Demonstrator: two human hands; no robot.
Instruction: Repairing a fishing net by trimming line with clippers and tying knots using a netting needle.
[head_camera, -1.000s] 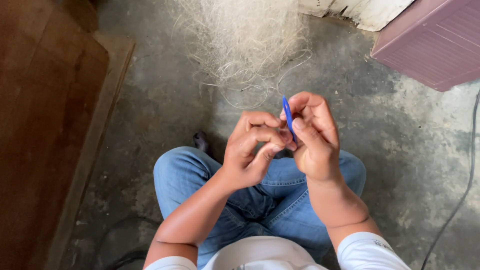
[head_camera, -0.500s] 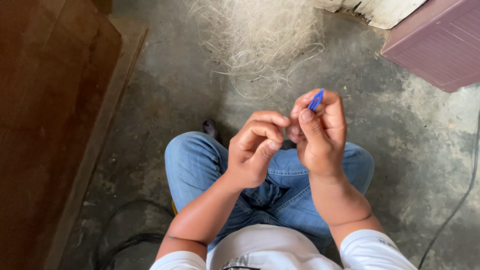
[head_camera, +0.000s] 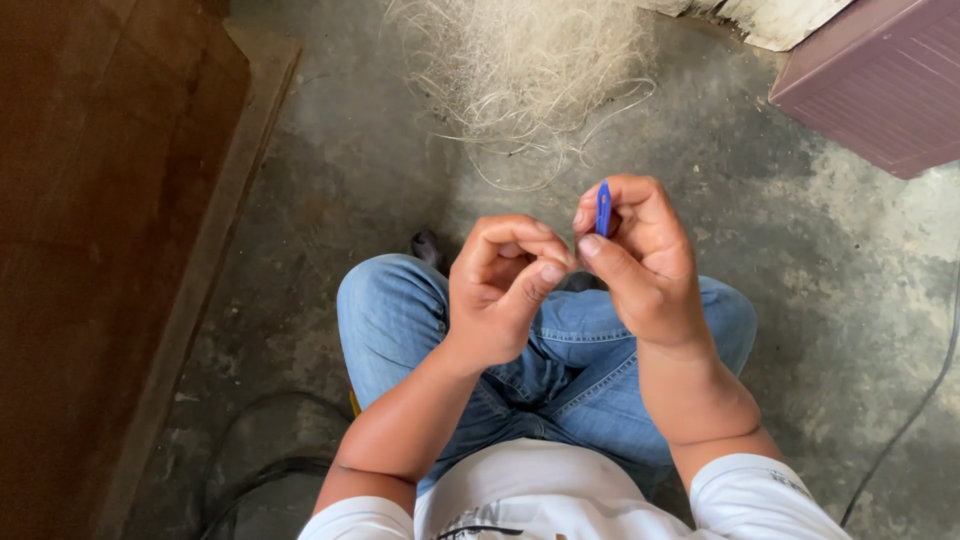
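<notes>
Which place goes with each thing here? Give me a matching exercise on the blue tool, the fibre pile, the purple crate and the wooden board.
Things:
1. blue tool
2. pale fibre pile
3. purple crate
4. wooden board

Places:
A. top right corner of the view
B. along the left side of the floor
C. pinched in the right hand
D. on the concrete floor ahead of the knees

Pairs: 1-C, 2-D, 3-A, 4-B
</notes>
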